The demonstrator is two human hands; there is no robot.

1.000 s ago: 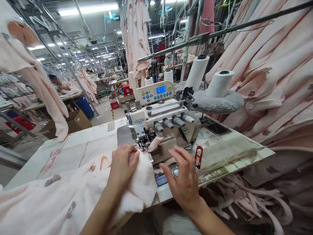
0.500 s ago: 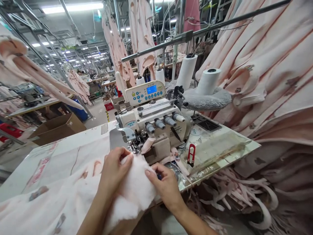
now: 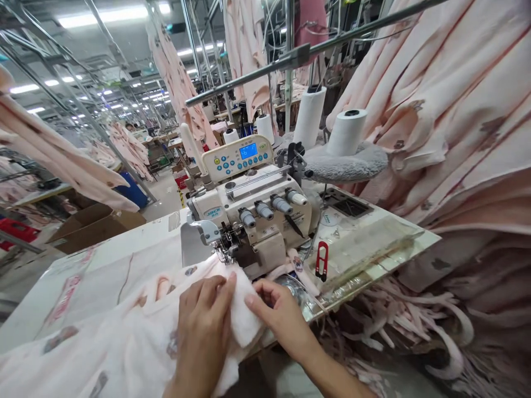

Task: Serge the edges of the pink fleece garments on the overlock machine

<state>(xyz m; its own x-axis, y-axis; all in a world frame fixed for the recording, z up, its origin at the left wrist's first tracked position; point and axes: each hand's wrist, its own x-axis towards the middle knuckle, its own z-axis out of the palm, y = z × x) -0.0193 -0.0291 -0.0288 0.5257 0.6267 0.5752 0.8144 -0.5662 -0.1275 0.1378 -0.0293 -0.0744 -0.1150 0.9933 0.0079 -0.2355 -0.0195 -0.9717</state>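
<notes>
Left hand (image 3: 204,320) and right hand (image 3: 277,312) pinch one pink fleece piece (image 3: 124,337) (two hands, one sewing machine (image 3: 249,215)).

A white work table (image 3: 124,249) carries a cream sewing machine (image 3: 257,221) at its centre. Pale pink fleece cloth (image 3: 124,326) lies toward seven o'clock of the machine, red thread snips (image 3: 321,260) toward four o'clock, and a clear plastic sheet (image 3: 373,243) toward three o'clock.

Fluffy matt pink fleece cloth (image 3: 124,326); glossy cream plastic sewing machine (image 3: 253,215); smooth glossy table (image 3: 373,243).
</notes>
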